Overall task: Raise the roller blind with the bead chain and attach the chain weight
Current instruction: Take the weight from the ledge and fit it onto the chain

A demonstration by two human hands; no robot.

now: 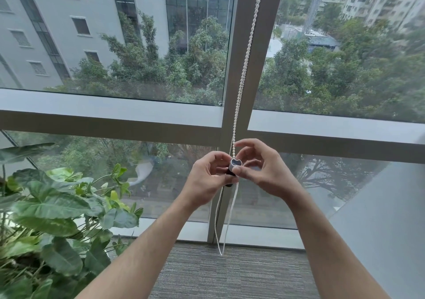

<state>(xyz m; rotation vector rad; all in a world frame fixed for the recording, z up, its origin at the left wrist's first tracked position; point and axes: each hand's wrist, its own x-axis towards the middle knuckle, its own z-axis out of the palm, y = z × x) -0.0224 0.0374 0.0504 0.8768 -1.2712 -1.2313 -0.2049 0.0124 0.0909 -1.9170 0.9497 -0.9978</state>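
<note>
A white bead chain [244,68] hangs twisted in front of the window's vertical frame post and drops to a loop [221,241] just above the carpet. A small dark tubular chain weight [233,168] with a light rim sits on the chain at hand height. My left hand [207,179] grips the weight's body from the left. My right hand [259,172] pinches its top end with thumb and forefinger, the other fingers spread above. The roller blind itself is out of view.
Large glass panes with grey frame bars [115,117] fill the view. A leafy potted plant [57,218] stands at the lower left. Grey carpet [230,275] lies below, and a pale wall [386,218] closes the right side.
</note>
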